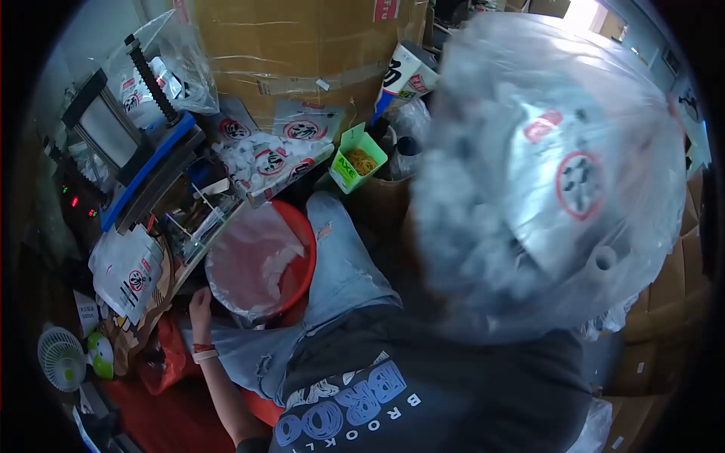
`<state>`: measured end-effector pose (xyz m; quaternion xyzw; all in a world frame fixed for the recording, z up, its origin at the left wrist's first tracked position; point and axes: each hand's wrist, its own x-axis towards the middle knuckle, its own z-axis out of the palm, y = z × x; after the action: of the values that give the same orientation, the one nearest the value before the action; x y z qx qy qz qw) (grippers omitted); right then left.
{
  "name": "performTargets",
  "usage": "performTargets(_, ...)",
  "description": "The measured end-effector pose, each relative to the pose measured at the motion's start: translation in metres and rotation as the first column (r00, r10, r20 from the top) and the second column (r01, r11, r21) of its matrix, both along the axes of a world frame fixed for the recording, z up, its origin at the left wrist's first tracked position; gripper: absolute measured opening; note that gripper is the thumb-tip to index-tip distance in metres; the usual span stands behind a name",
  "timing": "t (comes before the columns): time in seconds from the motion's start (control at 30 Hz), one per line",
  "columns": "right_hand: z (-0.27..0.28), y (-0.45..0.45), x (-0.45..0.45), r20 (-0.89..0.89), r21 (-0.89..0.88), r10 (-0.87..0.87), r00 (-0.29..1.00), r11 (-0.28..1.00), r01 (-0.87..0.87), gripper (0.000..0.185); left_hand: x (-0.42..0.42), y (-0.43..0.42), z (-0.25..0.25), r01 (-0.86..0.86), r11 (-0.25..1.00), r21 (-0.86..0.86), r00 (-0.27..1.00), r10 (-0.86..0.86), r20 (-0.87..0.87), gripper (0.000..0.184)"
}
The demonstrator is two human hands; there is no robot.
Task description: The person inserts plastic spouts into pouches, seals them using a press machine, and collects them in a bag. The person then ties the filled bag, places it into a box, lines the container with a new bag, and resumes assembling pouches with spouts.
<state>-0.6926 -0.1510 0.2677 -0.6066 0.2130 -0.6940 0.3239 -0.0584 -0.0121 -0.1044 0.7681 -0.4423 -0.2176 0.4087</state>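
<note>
My left hand (200, 303) is low on the left, between the work table's edge and the red bucket (303, 235). Its fingers look curled together; what they hold, if anything, cannot be made out. A clear plastic liner (230, 275) covers the bucket's inside, with some whitish material in it. A large clear plastic bag (483, 121), full of silver-white printed pouches (555, 189), is raised close to the camera on the right, smeared by motion. My right hand is not visible; the bag covers that side.
A press-like machine (121, 143) with a blue plate stands at the left. Near it lie printed pouches (272, 160). A green box (359, 162) holds rubber bands. A big cardboard box (302, 45) stands behind; a small fan (62, 359) is at lower left.
</note>
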Motion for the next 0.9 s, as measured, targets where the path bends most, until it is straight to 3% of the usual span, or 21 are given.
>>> performTargets(0.07, 0.040, 0.000, -0.062, -0.030, -0.012, -0.139, 0.990, 0.990, 0.138, 0.029, 0.118, 0.008, -0.168, -0.219, 0.975, 0.041, 0.975, 0.216, 0.060, 0.060)
performTargets(0.13, 0.070, -0.001, -0.122, -0.129, 0.015, -0.227, 0.965, 0.973, 0.231, 0.037, 0.085, 0.003, -0.130, -0.362, 0.907, 0.213, 0.868, 0.412, -0.277, 0.067)
performTargets(0.17, 0.076, -0.002, -0.124, -0.181, 0.041, -0.278, 0.943, 0.956, 0.290, 0.041, 0.070, -0.002, -0.116, -0.419, 0.803, 0.424, 0.611, 0.595, -0.523, 0.075)
performTargets(0.2, 0.066, -0.010, -0.119, -0.102, -0.014, -0.454, 0.885, 0.890, 0.455, 0.040, 0.062, -0.007, -0.121, -0.449, 0.809, 0.379, 0.519, 0.582, -0.627, 0.078)
performTargets(0.23, 0.058, -0.016, -0.101, -0.020, -0.040, -0.617, 0.786, 0.786, 0.616, 0.038, 0.063, -0.015, -0.132, -0.436, 0.821, 0.369, 0.488, 0.560, -0.669, 0.066)
performTargets(0.27, 0.057, -0.019, -0.087, 0.103, 0.212, -0.484, 0.869, 0.864, 0.457, 0.037, 0.072, -0.019, -0.153, -0.409, 0.833, 0.373, 0.494, 0.546, -0.677, 0.055)
performTargets(0.3, 0.042, -0.029, -0.087, -0.208, 0.143, -0.616, 0.760, 0.749, 0.647, 0.027, 0.080, -0.023, -0.172, -0.372, 0.851, 0.370, 0.527, 0.522, -0.671, 0.044)
performTargets(0.33, 0.015, -0.041, -0.090, -0.488, 0.014, -0.682, 0.544, 0.618, 0.786, 0.028, 0.093, -0.024, -0.197, -0.314, 0.879, 0.359, 0.590, 0.477, -0.652, 0.034)
performTargets(0.37, -0.011, -0.050, -0.090, -0.597, -0.066, -0.623, 0.506, 0.666, 0.743, 0.034, 0.106, -0.025, -0.222, -0.226, 0.912, 0.342, 0.693, 0.397, -0.602, 0.026)
performTargets(0.4, -0.034, -0.059, -0.090, -0.697, -0.131, -0.557, 0.451, 0.718, 0.684, 0.042, 0.080, -0.032, -0.201, -0.306, 0.857, 0.416, 0.533, 0.516, -0.671, 0.024)
performTargets(0.43, -0.043, -0.058, -0.095, -0.748, 0.050, -0.454, 0.485, 0.690, 0.722, 0.046, 0.085, -0.030, -0.213, -0.173, 0.947, 0.271, 0.756, 0.304, -0.579, 0.026)
performTargets(0.47, -0.052, -0.057, -0.096, -0.775, 0.230, -0.342, 0.532, 0.632, 0.741, 0.050, 0.087, -0.026, -0.215, -0.173, 0.936, 0.306, 0.733, 0.330, -0.595, 0.026)
performTargets(0.53, -0.085, -0.062, -0.119, -0.892, 0.246, -0.173, 0.417, 0.588, 0.770, 0.046, 0.086, -0.024, -0.216, -0.227, 0.900, 0.372, 0.648, 0.424, -0.632, 0.027)
performTargets(0.7, -0.125, -0.063, -0.120, -0.882, 0.397, -0.023, 0.471, 0.502, 0.768, 0.041, 0.086, -0.024, -0.228, -0.329, 0.844, 0.424, 0.537, 0.537, -0.651, 0.027)
performTargets(0.9, -0.147, -0.062, -0.058, -0.800, 0.524, 0.127, 0.587, 0.623, 0.580, 0.036, 0.084, -0.023, -0.234, -0.520, 0.758, 0.393, 0.410, 0.626, -0.664, 0.029)
